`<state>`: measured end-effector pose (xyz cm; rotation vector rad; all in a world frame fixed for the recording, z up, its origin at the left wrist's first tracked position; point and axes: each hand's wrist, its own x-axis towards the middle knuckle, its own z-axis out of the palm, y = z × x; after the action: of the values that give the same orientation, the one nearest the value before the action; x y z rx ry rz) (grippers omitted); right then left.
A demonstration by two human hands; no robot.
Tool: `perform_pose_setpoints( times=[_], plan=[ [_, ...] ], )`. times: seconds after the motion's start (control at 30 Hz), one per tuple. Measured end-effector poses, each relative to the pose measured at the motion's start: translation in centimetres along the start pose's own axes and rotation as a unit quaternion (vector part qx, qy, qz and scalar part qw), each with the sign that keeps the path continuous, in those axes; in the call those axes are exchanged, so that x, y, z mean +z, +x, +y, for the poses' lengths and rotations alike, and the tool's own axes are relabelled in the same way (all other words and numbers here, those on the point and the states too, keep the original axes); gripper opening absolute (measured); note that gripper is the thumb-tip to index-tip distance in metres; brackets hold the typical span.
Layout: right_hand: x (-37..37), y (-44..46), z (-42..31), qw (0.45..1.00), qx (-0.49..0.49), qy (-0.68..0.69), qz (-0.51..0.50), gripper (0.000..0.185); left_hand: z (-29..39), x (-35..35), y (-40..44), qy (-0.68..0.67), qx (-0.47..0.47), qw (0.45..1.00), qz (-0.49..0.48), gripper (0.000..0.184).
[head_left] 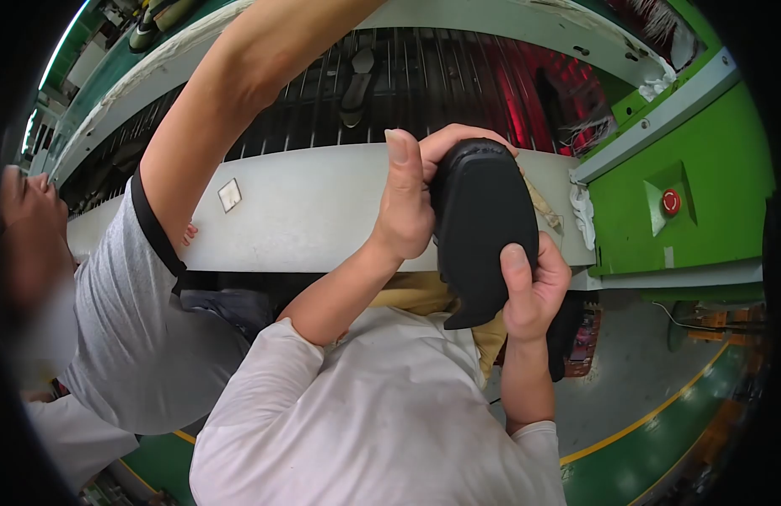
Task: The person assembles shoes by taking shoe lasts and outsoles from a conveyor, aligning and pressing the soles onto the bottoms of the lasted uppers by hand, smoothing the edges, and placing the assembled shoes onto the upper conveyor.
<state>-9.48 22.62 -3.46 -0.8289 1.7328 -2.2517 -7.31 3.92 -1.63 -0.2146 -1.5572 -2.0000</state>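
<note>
A black shoe sole point(485, 223) is held up in front of my chest, its broad dark face toward the camera and its pointed end low. My left hand point(417, 190) grips its upper left side, with the thumb sticking up and the fingers passing behind the top edge. On the lower right edge, my right hand point(534, 291) holds it with the thumb on the face and the fingers behind. A beige piece point(544, 207), which I cannot make out, shows just behind the sole's right side.
A pale ledge point(314, 211) bears a small whitish square point(229, 195). Beyond it, a shoe point(356, 87) lies on dark rollers point(424, 84). A person in grey point(137, 312) stands at the left, one arm reaching over the rollers. The green machine panel point(711, 194) has a red button point(670, 201).
</note>
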Motion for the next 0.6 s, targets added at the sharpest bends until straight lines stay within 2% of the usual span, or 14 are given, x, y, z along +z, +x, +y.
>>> perform_pose_setpoints(
  times=[0.13, 0.23, 0.53, 0.6],
  plan=[
    [0.04, -0.21, 0.01, 1.000, -0.027, -0.005, 0.010, 0.027, -0.03, 0.10, -0.16, -0.006, 0.002, 1.000, 0.003, 0.122],
    [0.10, -0.20, -0.03, 0.999, -0.027, -0.008, 0.021, 0.027, 0.10, -0.61, -0.36, -0.023, 0.007, 0.999, -0.048, 0.111],
    [-0.06, -0.23, -0.05, 1.000, -0.023, -0.014, 0.009, 0.027, 0.06, -0.52, -0.48, -0.034, 0.003, 0.999, -0.041, 0.111],
    [-0.07, -0.21, -0.03, 1.000, -0.023, -0.012, 0.008, 0.027, -0.07, -0.35, -0.29, -0.006, 0.008, 1.000, -0.024, 0.118]
  ],
)
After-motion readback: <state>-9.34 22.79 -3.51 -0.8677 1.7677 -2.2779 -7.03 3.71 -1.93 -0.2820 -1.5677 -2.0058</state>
